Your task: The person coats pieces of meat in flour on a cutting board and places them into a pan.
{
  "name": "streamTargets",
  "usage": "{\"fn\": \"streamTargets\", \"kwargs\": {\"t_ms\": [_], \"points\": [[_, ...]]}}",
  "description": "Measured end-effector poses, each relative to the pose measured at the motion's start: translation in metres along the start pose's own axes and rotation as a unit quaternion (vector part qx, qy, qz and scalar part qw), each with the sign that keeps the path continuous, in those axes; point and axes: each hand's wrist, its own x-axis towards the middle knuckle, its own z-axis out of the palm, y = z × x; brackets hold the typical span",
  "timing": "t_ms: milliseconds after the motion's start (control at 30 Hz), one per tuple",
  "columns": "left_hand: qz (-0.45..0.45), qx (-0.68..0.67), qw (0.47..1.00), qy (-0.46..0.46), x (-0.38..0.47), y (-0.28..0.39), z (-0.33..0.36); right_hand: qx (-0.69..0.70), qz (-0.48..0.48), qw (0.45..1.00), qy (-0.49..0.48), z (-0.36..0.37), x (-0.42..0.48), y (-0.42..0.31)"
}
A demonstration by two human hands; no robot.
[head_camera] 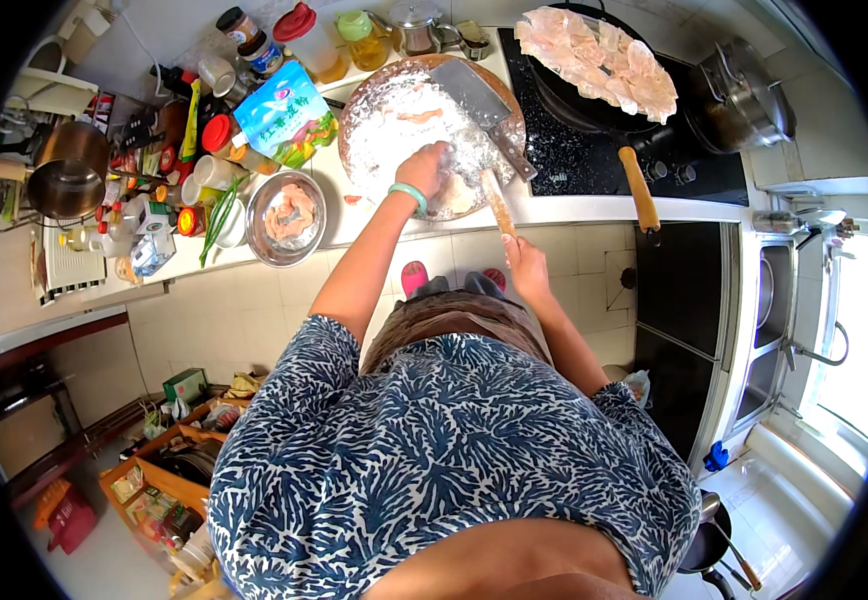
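Note:
My right hand [528, 268] grips the near end of a flour-dusted wooden rolling pin [499, 204]; its far end is over the right front edge of a round chopping board [350, 124]. My left hand [422, 171], with a pale green bangle [409, 194] on the wrist, is low over the white powder [381, 150] covering the board. Its fingertips are powdered, and what they hold, if anything, is unclear. Just right of it lies a flattened pale piece of meat [458, 196]. A raw strip of meat [420, 117] lies farther back, beside a cleaver [471, 94].
At left, a steel bowl [252, 225] holds raw meat strips, with green chillies [222, 221] beside it. A blue pouch [284, 112] and jars crowd the counter. Thin meat slices [599, 60] overlap on a wok [554, 109] on the hob [711, 187]; its wooden handle [638, 187] juts over the counter edge.

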Motion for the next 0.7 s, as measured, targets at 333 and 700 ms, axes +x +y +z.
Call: {"fn": "streamTargets", "kwargs": {"t_ms": [333, 700], "points": [[-0.091, -0.097, 0.976, 0.171, -0.031, -0.049, 0.013, -0.299, -0.152, 0.942, 0.014, 0.04, 0.038, 0.001], [-0.064, -0.163, 0.97, 0.171, -0.042, -0.076, 0.024, -0.316, -0.119, 0.941, 0.0, 0.036, 0.04, -0.018]]}}
